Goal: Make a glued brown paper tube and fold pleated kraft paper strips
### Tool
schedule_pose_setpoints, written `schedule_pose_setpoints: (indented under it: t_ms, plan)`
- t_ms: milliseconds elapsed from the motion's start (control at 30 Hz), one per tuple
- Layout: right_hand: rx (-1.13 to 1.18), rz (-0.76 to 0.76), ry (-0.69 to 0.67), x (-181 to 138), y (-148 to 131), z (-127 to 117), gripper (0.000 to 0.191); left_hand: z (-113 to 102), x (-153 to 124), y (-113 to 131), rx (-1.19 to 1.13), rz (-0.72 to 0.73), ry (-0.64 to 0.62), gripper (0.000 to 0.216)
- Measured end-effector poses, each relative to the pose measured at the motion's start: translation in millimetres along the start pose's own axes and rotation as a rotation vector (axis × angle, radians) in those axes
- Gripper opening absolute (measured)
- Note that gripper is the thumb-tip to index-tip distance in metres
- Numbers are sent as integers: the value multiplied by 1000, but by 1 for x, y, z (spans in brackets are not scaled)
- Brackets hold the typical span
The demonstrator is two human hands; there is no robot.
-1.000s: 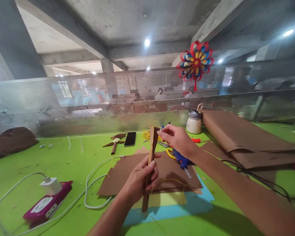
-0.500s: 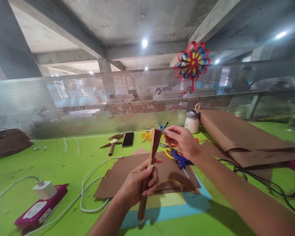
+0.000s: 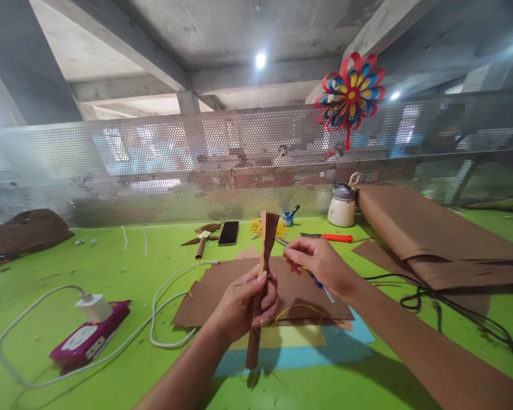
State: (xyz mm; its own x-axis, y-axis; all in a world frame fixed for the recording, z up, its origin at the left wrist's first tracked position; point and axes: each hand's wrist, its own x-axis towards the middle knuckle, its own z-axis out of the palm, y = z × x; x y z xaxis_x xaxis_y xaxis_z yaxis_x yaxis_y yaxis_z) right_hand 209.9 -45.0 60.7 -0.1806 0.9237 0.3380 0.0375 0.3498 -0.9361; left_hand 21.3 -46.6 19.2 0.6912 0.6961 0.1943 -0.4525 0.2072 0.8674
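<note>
My left hand (image 3: 251, 302) is closed around a pleated brown paper fan (image 3: 270, 233), held upright with its folds bunched at the top. A rolled paper handle (image 3: 253, 347) sticks out below my fist, and a yellow strip runs along the fan's left edge. Just right of the fan, apart from it, is my right hand (image 3: 314, 261) with fingers curled together; whatever they may hold is hidden. Beneath that hand lies a glue gun, mostly covered, with its clear glue stick (image 3: 328, 293) showing. Scissors (image 3: 282, 241) poke out beyond the fingertips.
Brown paper sheets (image 3: 222, 296) lie over blue paper (image 3: 277, 359) on the green table (image 3: 123, 387). Farther back are a phone (image 3: 228, 233), a red-handled cutter (image 3: 336, 237), and a jar (image 3: 342, 208). A purple power strip (image 3: 89, 341) with a white cable stands left; black cables (image 3: 431, 290) lie right.
My right hand has drawn away from the fan's top edge and moved down over the glue gun and scissors. The fan stays in my left hand. The view has shifted slightly.
</note>
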Motion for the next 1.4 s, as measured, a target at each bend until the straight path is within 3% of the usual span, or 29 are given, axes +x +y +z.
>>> schedule_pose_setpoints:
  t_ms: [200, 333, 433, 567, 700, 867, 1000, 1100, 1400]
  plan:
    - [-127, -19, 64, -7, -2, 0, 24, 2, 2, -2, 89, 16, 76, 16]
    - [-249, -106, 127, -6, -12, 6, 22, 3, 7, -9, 259, 64, 216, 24]
    - [-335, -168, 122, -8, -5, 16, 22, 1, 10, -8, 254, 138, 329, 25]
    - [-525, -180, 2, -21, 17, 34, 21, -9, 14, -2, 149, 250, 451, 23]
    - [-657, -139, -164, -35, 29, 48, 17, -17, 17, -2, 86, 268, 522, 25]
    - [-541, -152, -263, -35, 41, 51, 17, -17, 17, -3, 59, 252, 531, 25]
    - [-399, -14, -298, -33, 49, 53, 16, -14, 16, -1, 78, 260, 543, 26]
    - [-368, 33, -264, -33, 51, 55, 14, -12, 16, -1, 91, 272, 557, 26]
    - [-421, -58, -168, -38, 48, 60, 10, -11, 17, -4, 66, 272, 580, 29]
